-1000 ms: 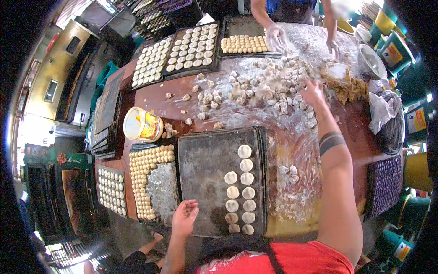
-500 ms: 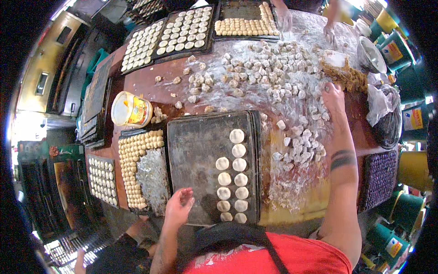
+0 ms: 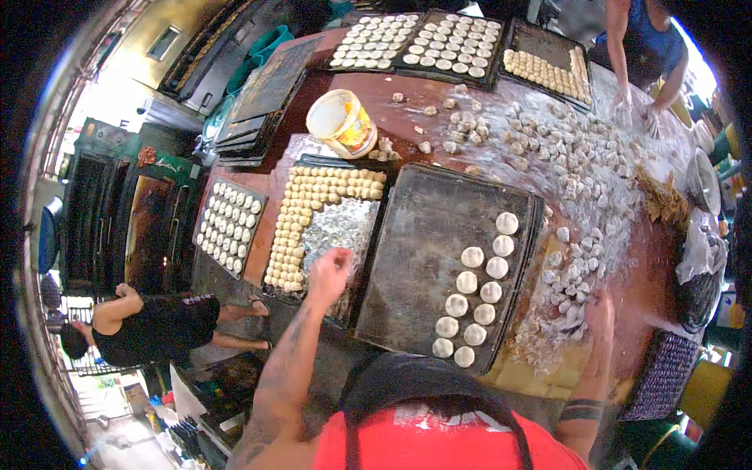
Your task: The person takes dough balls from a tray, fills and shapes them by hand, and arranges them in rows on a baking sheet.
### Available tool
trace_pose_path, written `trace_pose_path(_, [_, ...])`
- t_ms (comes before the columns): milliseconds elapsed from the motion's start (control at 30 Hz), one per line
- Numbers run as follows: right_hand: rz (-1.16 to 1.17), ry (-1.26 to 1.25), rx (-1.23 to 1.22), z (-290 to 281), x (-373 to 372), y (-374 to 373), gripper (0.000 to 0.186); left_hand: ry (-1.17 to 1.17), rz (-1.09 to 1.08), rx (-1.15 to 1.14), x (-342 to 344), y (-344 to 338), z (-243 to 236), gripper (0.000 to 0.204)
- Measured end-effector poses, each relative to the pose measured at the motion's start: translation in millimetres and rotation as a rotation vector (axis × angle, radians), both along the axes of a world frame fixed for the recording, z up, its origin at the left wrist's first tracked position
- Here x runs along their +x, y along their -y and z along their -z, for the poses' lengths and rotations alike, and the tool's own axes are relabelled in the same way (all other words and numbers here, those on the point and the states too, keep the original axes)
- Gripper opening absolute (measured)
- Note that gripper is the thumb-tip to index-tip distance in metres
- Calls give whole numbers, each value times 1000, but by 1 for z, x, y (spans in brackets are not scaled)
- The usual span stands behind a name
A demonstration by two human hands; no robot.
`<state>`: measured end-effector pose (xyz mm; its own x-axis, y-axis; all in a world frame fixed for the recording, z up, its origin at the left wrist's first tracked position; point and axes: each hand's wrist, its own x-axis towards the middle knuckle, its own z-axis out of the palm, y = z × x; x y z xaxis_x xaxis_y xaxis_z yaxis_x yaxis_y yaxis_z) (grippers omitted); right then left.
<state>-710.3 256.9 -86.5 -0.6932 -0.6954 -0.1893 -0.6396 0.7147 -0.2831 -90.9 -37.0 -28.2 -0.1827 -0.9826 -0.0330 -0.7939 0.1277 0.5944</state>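
Note:
My left hand [image 3: 329,276] is above the floured tray [image 3: 335,227], which has rows of small round dough balls [image 3: 291,227] along its far and left sides. Its fingers are curled together; whatever they hold, if anything, is hidden. My right hand [image 3: 601,307], smeared by motion, is beside a pile of floured, greyish lumps [image 3: 578,270]. Between my hands lies a dark baking tray [image 3: 419,235] on a stack, with two columns of flattened pale dough rounds [image 3: 468,282] along its right side.
A white-and-yellow bucket [image 3: 338,125] stands behind the dough-ball tray. Filled trays [image 3: 450,45] line the far edge. A co-worker [image 3: 650,47] has both hands on the floured table at far right, near a brown crumbly mass [image 3: 662,196]. Another person [image 3: 157,327] is at left.
My view has turned left. My left hand has moved from the dark tray's left edge to over the dough-ball tray, its fingers now curled. My right hand has drawn back toward me from the brown mass.

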Motion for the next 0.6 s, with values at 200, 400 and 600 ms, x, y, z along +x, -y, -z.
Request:
trace_pose_path(200, [231, 484, -674, -41, 47, -52, 29, 379, -175, -375, 83, 109, 40, 17])
trace_pose_path(400, [229, 550, -896, -74, 134, -75, 16, 659, -114, -300, 92, 138, 28, 16])
trace_pose_path(600, [-54, 752, -674, -39, 292, 60, 28, -857, -224, 400, -3, 44, 14, 23])
